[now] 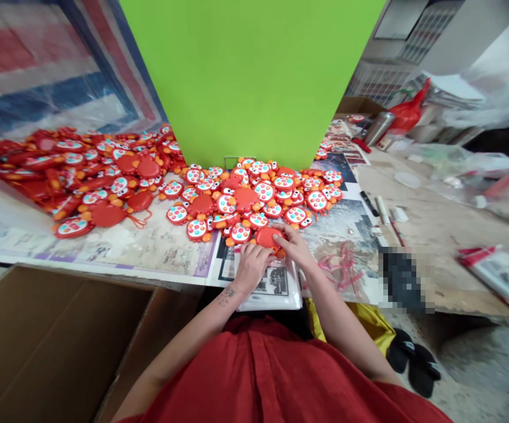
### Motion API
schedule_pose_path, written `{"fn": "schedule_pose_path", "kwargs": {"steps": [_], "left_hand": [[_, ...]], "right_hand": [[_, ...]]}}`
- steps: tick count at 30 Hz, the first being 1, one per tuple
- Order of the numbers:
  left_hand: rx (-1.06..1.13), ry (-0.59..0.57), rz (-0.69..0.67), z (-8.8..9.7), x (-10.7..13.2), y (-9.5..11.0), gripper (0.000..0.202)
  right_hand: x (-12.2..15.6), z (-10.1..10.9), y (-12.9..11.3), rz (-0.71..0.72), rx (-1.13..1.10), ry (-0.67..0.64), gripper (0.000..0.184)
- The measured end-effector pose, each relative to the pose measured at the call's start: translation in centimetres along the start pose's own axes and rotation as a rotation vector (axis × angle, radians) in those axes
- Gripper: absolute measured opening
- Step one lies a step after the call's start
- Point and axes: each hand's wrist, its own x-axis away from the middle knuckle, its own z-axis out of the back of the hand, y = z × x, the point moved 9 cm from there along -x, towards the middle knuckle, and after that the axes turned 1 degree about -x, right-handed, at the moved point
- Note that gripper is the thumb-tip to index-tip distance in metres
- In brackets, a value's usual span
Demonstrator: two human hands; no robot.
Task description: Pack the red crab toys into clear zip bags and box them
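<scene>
My right hand (296, 245) grips a red crab-shaped toy (267, 237), its plain red back facing up and an orange claw pointing toward me. Close beside it on the left, my left hand (253, 265) has its fingers curled at the upper edge of a clear plastic bag (293, 288). This bag lies on top of a stack of flat bags at the table's front edge. Just beyond my hands is a heap of crab toys (241, 200). Some show white faces with coloured dots, others their red backs.
A tall green panel (250, 76) rises behind the heap. More crab toys (73, 164) pile up at the left. An open cardboard box (52, 341) stands below left. Pink-red strings (340, 267), markers (382, 210) and a metal flask (378, 129) lie to the right.
</scene>
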Motion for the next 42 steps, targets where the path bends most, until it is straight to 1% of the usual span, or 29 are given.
{"fn": "schedule_pose_path", "kwargs": {"steps": [2,4,6,9,11,15,18,19,20,23,24,25,26,28,29,30,31,33,35,37,39,41,42], "left_hand": [[-0.011,0.007,0.027,0.2,-0.1,-0.1,0.021],[-0.032,0.001,0.046,0.2,-0.2,-0.1,0.023],[-0.055,-0.015,0.042,0.1,-0.2,0.0,0.023],[-0.072,-0.047,0.009,-0.2,-0.2,0.2,0.021],[-0.064,-0.065,0.006,-0.3,-0.2,0.2,0.020],[-0.046,-0.066,0.064,-0.3,-0.1,-0.3,0.019],[-0.067,-0.045,0.100,-0.1,-0.1,-0.6,0.021],[-0.073,-0.043,0.105,-0.1,-0.2,-0.6,0.021],[-0.075,-0.039,0.111,-0.1,-0.2,-0.6,0.021],[-0.034,0.002,0.130,0.2,-0.5,-0.7,0.017],[-0.007,0.022,0.132,0.4,-0.5,-0.7,0.015],[0.024,0.038,0.131,0.5,-0.6,-0.7,0.014],[0.056,0.045,0.130,0.6,-0.7,-0.8,0.013],[0.121,0.034,0.146,0.4,-0.7,-1.1,0.012],[0.152,0.023,0.162,0.3,-0.7,-1.3,0.012],[0.183,0.010,0.180,0.2,-0.8,-1.6,0.012],[0.212,-0.007,0.197,0.1,-0.9,-1.8,0.012],[0.266,-0.060,0.231,-0.3,-1.2,-2.2,0.010],[0.304,-0.143,0.259,-0.6,-1.6,-2.6,0.009],[0.308,-0.224,0.280,-0.7,-1.9,-2.7,0.008],[0.293,-0.280,0.286,-0.3,-2.2,-2.6,0.009],[0.301,-0.307,0.272,0.2,-2.3,-2.2,0.011],[0.314,-0.300,0.262,0.6,-2.3,-2.1,0.012]], "right_hand": [[0.0,0.0,0.7,-0.045,-0.027,-0.041,0.033],[0.1,0.3,1.2,-0.068,-0.051,-0.038,0.033],[0.1,0.6,1.5,-0.063,-0.077,0.010,0.039],[0.3,1.1,1.8,-0.057,-0.106,0.123,0.048],[0.3,1.0,1.8,-0.061,-0.120,0.149,0.049],[0.4,1.0,1.7,-0.086,-0.147,0.081,0.040],[0.5,1.8,1.3,-0.108,-0.090,0.093,0.032],[0.6,1.8,1.0,-0.106,-0.062,0.082,0.031],[0.5,1.4,0.6,-0.101,-0.035,0.041,0.031],[0.7,-1.5,-1.1,-0.022,0.047,-0.214,0.033],[0.8,-2.0,-1.7,0.024,0.088,-0.247,0.035],[0.7,-1.8,-2.3,0.067,0.145,-0.216,0.037],[0.7,-0.8,-2.7,0.097,0.219,-0.130,0.040],[0.9,2.0,-2.9,0.093,0.386,0.092,0.044],[1.2,3.3,-2.6,0.063,0.462,0.168,0.044],[1.6,4.1,-2.2,0.024,0.517,0.199,0.043],[2.0,4.6,-1.7,-0.014,0.545,0.197,0.040],[2.8,4.4,-0.5,-0.071,0.522,0.142,0.034],[3.6,3.4,-0.1,-0.074,0.460,0.108,0.033],[4.0,2.4,-0.5,-0.020,0.427,0.144,0.034],[4.2,1.7,-1.4,0.044,0.415,0.217,0.033],[4.2,1.2,-2.0,0.068,0.380,0.259,0.031],[4.1,1.0,-2.2,0.068,0.351,0.264,0.030]]}}
